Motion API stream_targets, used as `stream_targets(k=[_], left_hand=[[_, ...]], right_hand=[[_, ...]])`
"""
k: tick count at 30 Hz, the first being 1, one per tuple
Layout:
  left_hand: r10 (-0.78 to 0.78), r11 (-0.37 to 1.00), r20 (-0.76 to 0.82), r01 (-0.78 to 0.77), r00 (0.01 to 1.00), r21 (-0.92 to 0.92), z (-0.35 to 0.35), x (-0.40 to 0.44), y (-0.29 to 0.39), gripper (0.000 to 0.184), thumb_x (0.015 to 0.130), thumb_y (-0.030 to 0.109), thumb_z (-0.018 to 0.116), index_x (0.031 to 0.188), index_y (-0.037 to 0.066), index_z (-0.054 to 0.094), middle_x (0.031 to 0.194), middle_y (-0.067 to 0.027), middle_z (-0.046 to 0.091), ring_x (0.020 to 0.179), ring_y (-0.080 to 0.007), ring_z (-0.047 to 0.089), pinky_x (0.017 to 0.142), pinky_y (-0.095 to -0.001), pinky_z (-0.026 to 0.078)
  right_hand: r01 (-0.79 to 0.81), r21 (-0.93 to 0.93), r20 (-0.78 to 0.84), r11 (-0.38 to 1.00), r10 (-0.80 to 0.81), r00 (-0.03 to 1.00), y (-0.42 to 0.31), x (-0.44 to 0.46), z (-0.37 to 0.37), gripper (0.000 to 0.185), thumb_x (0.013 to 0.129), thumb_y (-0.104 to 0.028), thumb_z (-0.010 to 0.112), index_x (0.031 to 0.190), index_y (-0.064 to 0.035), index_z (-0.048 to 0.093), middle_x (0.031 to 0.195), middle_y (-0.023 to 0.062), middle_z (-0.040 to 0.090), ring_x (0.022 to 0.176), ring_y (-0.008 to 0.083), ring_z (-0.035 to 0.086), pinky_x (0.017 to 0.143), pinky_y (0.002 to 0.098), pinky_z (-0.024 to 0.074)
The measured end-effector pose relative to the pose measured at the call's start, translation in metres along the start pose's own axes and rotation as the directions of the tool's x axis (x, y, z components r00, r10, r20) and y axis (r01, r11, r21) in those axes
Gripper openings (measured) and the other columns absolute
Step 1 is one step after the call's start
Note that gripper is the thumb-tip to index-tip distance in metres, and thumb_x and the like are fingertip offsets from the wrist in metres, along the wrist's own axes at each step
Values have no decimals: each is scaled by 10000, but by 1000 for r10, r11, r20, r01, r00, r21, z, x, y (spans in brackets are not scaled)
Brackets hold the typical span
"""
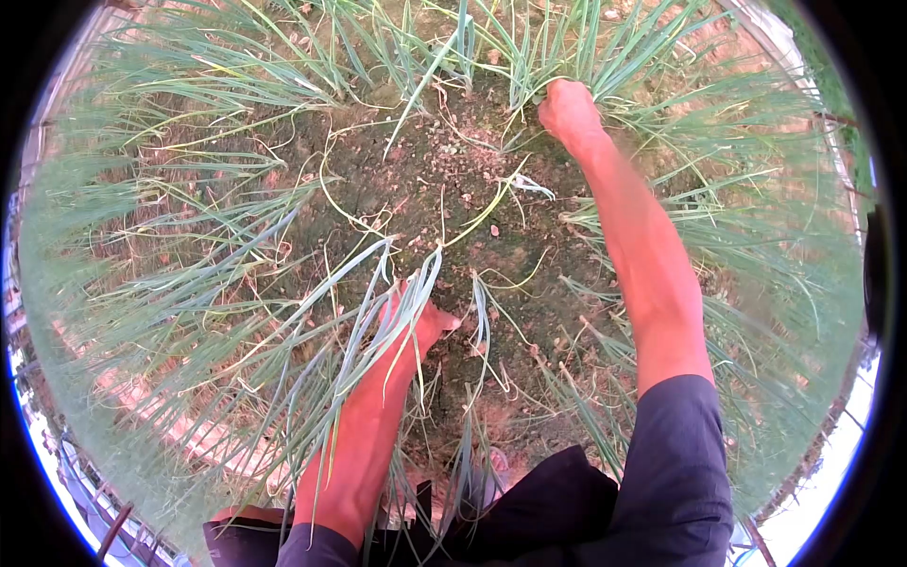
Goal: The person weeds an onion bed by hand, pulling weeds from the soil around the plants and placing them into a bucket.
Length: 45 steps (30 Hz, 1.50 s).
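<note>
Long green onion-like plants grow in brown soil [472, 180]. My left hand [427, 326] is low in the middle, partly behind a bunch of drooping green leaves [364, 331]; most of its fingers are hidden, and whether it grips anything does not show. Farther forward and to the right, my right hand [570, 109] is closed at the base of an upright clump of green plants [605, 57]. What lies inside its fingers is too hidden to make out. A small plant [482, 312] stands just right of my left hand.
More green plants [198, 255] spread along the left side, and others [756, 236] fill the right. Dark clothing [539, 510] covers my legs at the bottom. A pale strip of ground [189, 425] crosses the lower left. Poles and a pale border show at the edges.
</note>
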<state>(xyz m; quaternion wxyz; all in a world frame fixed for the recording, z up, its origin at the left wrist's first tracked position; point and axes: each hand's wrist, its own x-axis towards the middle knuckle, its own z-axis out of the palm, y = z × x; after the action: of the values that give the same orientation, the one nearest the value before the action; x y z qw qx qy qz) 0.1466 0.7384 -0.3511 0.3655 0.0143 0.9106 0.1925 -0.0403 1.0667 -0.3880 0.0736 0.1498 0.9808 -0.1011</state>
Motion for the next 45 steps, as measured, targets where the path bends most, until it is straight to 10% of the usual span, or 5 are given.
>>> stream_targets(k=[6, 18, 30, 42, 45], left_hand=[[45, 915, 27, -30, 999, -403, 33, 19, -37, 753, 580, 246, 911, 1211, -20, 599, 1135, -267, 624, 1076, -424, 613, 902, -479, 495], [103, 977, 19, -98, 995, -189, 24, 12, -32, 741, 578, 244, 909, 1195, -18, 593, 1114, -257, 628, 1062, -412, 618, 893, -471, 497], [101, 979, 33, -93, 994, -180, 24, 15, -31, 729, 576, 242, 906, 1179, -16, 588, 1094, -246, 631, 1047, -399, 623, 883, -464, 500], [89, 981, 33, -82, 995, -176, 29, 13, -31, 717, 575, 239, 904, 1163, -15, 583, 1074, -236, 635, 1032, -387, 628, 874, -457, 503], [87, 981, 29, -80, 996, -177, 30, 14, -31, 715, 574, 239, 904, 1159, -14, 581, 1069, -233, 636, 1028, -384, 629, 872, -455, 503]], right_hand=[[-28, -84, 15, 996, 29, 999, 1, 0, 11, 167, 841, -101, 595, 941, 17, 660, 942, 290, 683, 928, 415, 683, 806, 480, 562], [-412, 685, 366, 601, 206, 908, -18, -77, -12, 346, 843, -188, 577, 1133, -15, 652, 645, 171, 657, 563, 246, 664, 580, 346, 530], [412, 149, 4, 899, -417, 909, -19, -82, 31, 336, 777, -117, 710, 1100, -44, 652, 1033, 211, 639, 956, 385, 628, 811, 446, 536], [45, 638, -26, 769, -37, 999, -29, -73, 34, 257, 777, -10, 601, 1029, -40, 643, 957, 219, 648, 896, 392, 650, 773, 456, 544], [419, 146, -184, 896, -392, 902, -28, -57, 42, 324, 800, -24, 597, 1107, -93, 672, 1069, 196, 657, 918, 379, 669, 785, 446, 563]])
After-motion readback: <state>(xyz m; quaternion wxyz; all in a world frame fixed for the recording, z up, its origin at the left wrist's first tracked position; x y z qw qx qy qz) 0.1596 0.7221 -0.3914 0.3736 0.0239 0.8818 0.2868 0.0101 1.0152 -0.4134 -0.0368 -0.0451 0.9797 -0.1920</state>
